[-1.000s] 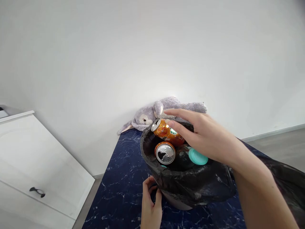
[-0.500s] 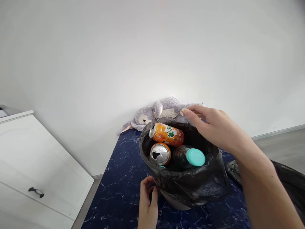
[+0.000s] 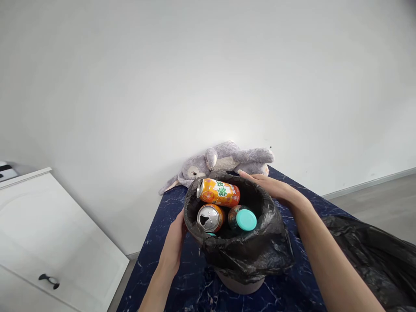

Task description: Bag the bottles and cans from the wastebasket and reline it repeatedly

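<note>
A small trash bin (image 3: 240,286) lined with a black plastic bag (image 3: 247,255) stands on the dark blue marbled table. Inside it lie an orange soda can (image 3: 221,193) on its side, a second can (image 3: 210,218) with its opened top facing up, and a bottle with a turquoise cap (image 3: 246,220). My left hand (image 3: 177,236) grips the bin's left side, its fingers mostly hidden behind the bag. On the far right side, my right hand (image 3: 273,186) is closed against the bag-covered rim, thumb towards the back. Both hands hold the bin between them.
A grey plush rabbit (image 3: 224,158) lies behind the bin against the white wall (image 3: 208,78). Another black plastic bag (image 3: 364,247) spreads at the right of the table (image 3: 156,255). A white cabinet (image 3: 58,229) with a dark handle stands at the left.
My right hand has come down from above the bin onto its right rim. My left hand has moved up along the left side. The bin stands more upright and a little further left.
</note>
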Demonstrator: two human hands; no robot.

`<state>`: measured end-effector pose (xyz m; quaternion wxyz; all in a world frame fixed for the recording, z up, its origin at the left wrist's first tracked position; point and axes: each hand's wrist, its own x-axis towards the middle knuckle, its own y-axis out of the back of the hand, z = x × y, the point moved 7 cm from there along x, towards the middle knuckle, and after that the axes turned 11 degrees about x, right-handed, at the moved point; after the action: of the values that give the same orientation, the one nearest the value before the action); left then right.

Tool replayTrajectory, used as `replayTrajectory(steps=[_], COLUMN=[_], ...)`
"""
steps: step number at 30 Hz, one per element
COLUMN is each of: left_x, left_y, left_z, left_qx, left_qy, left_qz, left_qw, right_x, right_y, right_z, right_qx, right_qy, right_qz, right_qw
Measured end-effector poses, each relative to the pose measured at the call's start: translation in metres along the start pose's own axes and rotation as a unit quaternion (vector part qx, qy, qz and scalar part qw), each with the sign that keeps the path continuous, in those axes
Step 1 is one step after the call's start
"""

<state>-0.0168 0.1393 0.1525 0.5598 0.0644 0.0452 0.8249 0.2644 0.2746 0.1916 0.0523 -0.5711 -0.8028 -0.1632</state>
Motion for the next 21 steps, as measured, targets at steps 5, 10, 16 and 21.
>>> replayTrajectory(steps=[5, 10, 16, 21], left_x=[0.014, 0.021, 0.005, -0.009], left_y=[-0.004, 0.0, 0.006, 0.016], left_z=[0.03, 0.067, 0.093, 0.099], left_qx=[-0.015, -0.031, -0.009, -0.064], left_qy=[-0.029, -0.104, -0.132, -0.123], left_qz=[0.022, 0.075, 0.146, 0.196], left_qw=[0.999, 0.991, 0.98, 0.971], right_x=[0.002, -0.001, -0.016, -0.027], right_y=[0.007, 0.019, 0.019, 0.022], right_z=[-0.002, -0.009, -0.041, -0.061], right_qx=[0.075, 0.131, 0.299, 0.332], right_qy=[-0.006, 0.019, 0.06, 0.071], right_qz=[0.019, 0.088, 0.125, 0.149], right_qw=[0.997, 0.987, 0.944, 0.929])
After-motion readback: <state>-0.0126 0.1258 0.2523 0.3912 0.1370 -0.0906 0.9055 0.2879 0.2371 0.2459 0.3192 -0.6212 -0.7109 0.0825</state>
